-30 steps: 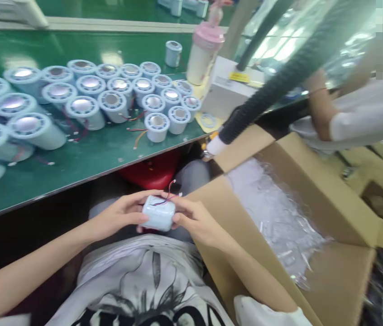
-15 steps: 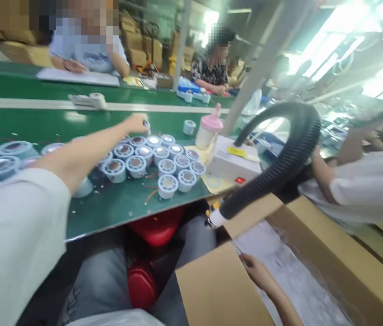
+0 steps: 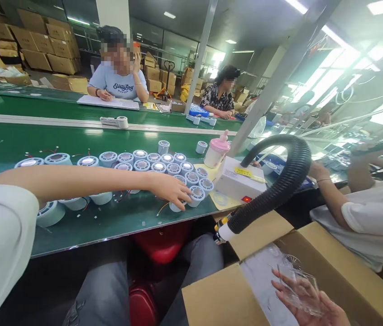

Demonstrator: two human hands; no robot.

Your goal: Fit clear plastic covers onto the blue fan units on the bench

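The left hand (image 3: 173, 192) stretches out over the green bench (image 3: 117, 219), fingers curled down onto a pale blue cylinder (image 3: 177, 206) at the near edge of the cluster; whether they have closed around it cannot be told, as the hand hides most of it. The cylinder is a squat, smooth plastic drum, one of many pale blue cylinders (image 3: 150, 164) packed at 11 o'clock from the hand, each with a shiny round metal centre inside a slotted rim and thin red wires trailing off.

Down at 5 o'clock the right hand (image 3: 308, 301) lies palm up, fingers spread, with a clear plastic tray (image 3: 296, 285) resting on them, thin, glossy and moulded. It sits over the open cardboard box (image 3: 341, 271), matte brown.

At 2 o'clock from the left hand stands a white box unit (image 3: 237, 183) with a yellow label and a red light, a pink-capped bottle (image 3: 216, 151) behind it. A ribbed black hose (image 3: 280, 185) arches between bench and carton, ending in a white nozzle. A co-worker's arm (image 3: 330, 199) rests at 3 o'clock.

Half a second ago the left hand reached far back in the cluster; now it has drawn to the front row, and the right hand has lifted the tray from the box.
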